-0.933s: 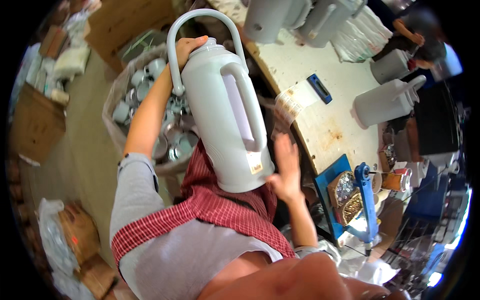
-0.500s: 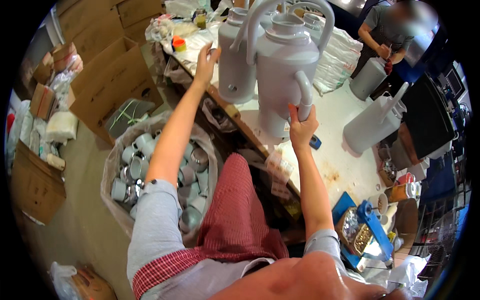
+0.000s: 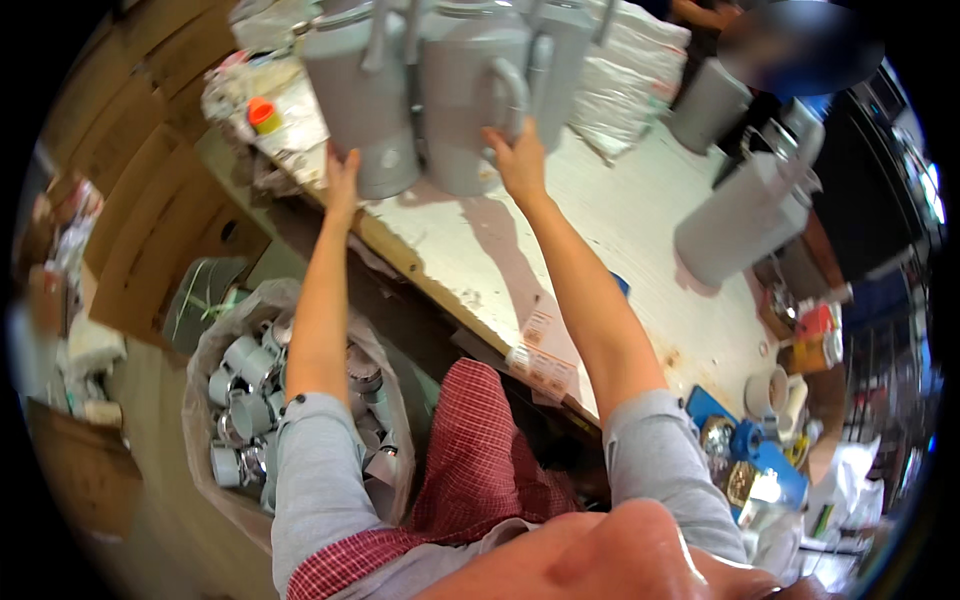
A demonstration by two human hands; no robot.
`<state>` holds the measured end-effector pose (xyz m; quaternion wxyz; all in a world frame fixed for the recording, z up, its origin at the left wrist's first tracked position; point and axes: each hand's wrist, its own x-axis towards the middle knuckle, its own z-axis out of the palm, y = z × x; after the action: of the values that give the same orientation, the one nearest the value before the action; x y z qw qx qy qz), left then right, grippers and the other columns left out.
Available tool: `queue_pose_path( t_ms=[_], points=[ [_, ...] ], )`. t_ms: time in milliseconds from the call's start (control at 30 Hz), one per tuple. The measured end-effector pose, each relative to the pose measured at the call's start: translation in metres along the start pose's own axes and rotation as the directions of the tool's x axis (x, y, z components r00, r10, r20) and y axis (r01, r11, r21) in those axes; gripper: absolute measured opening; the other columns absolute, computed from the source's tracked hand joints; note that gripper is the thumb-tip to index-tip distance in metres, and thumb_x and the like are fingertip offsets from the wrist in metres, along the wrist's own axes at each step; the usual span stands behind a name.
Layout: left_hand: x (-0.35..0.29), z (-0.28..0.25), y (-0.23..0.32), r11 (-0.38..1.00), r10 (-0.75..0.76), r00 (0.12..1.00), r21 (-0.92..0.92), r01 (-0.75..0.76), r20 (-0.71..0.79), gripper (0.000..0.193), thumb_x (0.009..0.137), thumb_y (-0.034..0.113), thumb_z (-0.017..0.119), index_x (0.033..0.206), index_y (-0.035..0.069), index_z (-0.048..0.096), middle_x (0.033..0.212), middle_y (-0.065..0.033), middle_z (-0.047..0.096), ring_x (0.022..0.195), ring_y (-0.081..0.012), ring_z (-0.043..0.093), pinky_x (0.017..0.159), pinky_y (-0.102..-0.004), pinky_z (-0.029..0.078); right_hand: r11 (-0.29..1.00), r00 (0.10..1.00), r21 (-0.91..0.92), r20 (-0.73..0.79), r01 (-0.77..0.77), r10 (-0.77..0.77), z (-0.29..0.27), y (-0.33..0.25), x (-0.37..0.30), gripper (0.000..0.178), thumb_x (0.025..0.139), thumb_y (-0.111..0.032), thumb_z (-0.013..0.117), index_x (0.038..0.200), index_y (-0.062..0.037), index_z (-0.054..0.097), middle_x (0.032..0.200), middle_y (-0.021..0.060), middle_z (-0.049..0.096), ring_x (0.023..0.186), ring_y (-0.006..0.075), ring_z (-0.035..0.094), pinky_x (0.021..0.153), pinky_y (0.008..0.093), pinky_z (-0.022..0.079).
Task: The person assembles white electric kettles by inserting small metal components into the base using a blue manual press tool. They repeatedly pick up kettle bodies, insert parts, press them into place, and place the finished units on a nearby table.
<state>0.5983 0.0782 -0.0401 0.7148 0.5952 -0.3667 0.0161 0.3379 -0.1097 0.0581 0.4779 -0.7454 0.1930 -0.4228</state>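
Observation:
Several tall grey vacuum jugs stand close together at the far edge of view on the white table. My right hand (image 3: pixel 520 165) is closed at the lower end of the side handle of the middle jug (image 3: pixel 465 110), which is upright. Beside the lower side of the left jug (image 3: pixel 355 110) is my left hand (image 3: pixel 341 183), its fingers apart and pointing up. Whether those fingers press on the jug is hard to see. A third jug (image 3: pixel 565 70) shows partly behind the middle one. The jugs' tops are cut off by the picture's edge.
Another grey jug (image 3: pixel 735 235) stands at the table's right. Below left, a plastic-lined container (image 3: pixel 205 395) holds several grey, cup-like parts. An orange-and-yellow cup (image 3: pixel 263 115), a white sack (image 3: pixel 625 85) and a blue fixture (image 3: pixel 770 475) lie around. A co-worker's arm (image 3: pixel 705 14) shows at back right.
The middle jug has moved left and away from me and now stands beside the left jug, my right hand going with it. My left hand is lower along the left jug's side. The view has shifted.

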Motion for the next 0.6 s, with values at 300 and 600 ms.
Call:
queue_pose_path(
  t_ms=[300, 600],
  points=[
    [-0.113, -0.031, 0.093, 0.943, -0.306, 0.95, 0.156, 0.293, 0.067, 0.042, 0.099, 0.028, 0.056, 0.133, 0.004, 0.054, 0.127, -0.0058, 0.058, 0.113, -0.0154, 0.054, 0.095, -0.0289, 0.042, 0.318, 0.355, -0.948, -0.289, 0.024, -0.889, -0.292, -0.107, 0.036, 0.062, 0.07, -0.016, 0.078, 0.124, -0.0006, 0.053, 0.131, 0.02, 0.048, 0.126, 0.0352, 0.042, 0.107, 0.0442, 0.033],
    [-0.169, 0.123, 0.279, 0.937, -0.09, 0.835, -0.237, 0.255, 0.542, 0.028, 0.099, 0.021, 0.052, 0.118, 0.003, 0.063, 0.124, -0.0082, 0.061, 0.118, -0.0167, 0.054, 0.101, -0.0338, 0.042, 0.942, 0.851, -0.287, -0.44, 0.171, -0.288, -0.345, -0.217, -0.091, 0.025, 0.093, -0.027, 0.059, 0.092, -0.0018, 0.059, 0.074, 0.0001, 0.056, 0.063, 0.0105, 0.05, 0.058, 0.0262, 0.04]
  ],
)
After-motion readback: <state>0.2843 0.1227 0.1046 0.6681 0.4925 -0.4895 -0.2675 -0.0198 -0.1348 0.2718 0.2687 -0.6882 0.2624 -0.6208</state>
